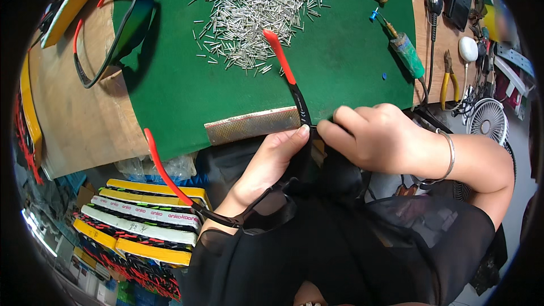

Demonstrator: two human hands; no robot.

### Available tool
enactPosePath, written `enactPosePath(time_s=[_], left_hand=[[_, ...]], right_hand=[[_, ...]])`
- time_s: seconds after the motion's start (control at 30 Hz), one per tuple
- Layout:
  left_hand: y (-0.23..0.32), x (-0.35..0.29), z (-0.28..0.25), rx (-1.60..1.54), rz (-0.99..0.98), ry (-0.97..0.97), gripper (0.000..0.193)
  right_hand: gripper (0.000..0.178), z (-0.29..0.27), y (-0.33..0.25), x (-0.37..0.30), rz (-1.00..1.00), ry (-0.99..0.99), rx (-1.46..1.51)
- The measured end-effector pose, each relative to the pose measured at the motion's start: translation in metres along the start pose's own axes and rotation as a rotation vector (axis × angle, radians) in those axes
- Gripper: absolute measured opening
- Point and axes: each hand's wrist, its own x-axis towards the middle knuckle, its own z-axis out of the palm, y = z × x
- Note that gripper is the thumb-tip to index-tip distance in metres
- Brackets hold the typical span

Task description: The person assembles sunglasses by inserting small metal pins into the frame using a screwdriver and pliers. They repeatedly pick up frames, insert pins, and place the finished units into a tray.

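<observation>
A pair of black sunglasses with red arm tips is held at one hinge by my left hand, thumb pressed on the frame at the table's near edge. One arm points away over the green mat; the other hangs back past my left forearm, beside a dark lens. Just right of that hinge, my right hand is pinched closed. A thin dark tip shows between its fingers and the hinge, but the fingers hide what it belongs to. Under the hinge lies a flat, worn metal-like strip.
A pile of small silver pins covers the far middle of the green mat. Another pair of sunglasses stands at left. To the right are a green-handled tool, yellow pliers and a small fan. Stacked eyewear bundles sit lower left.
</observation>
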Motion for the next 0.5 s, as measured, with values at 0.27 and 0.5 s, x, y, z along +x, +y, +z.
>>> enactPosePath(time_s=[0.27,0.5], left_hand=[[0.004,0.007,-0.020,0.256,-0.062,-0.064,0.033],[0.009,0.003,-0.009,0.188,-0.110,0.020,0.031]], right_hand=[[0.024,0.004,0.004,0.000,-0.075,0.056,0.023],[0.025,-0.004,-0.004,0.005,0.130,-0.033,0.219]])
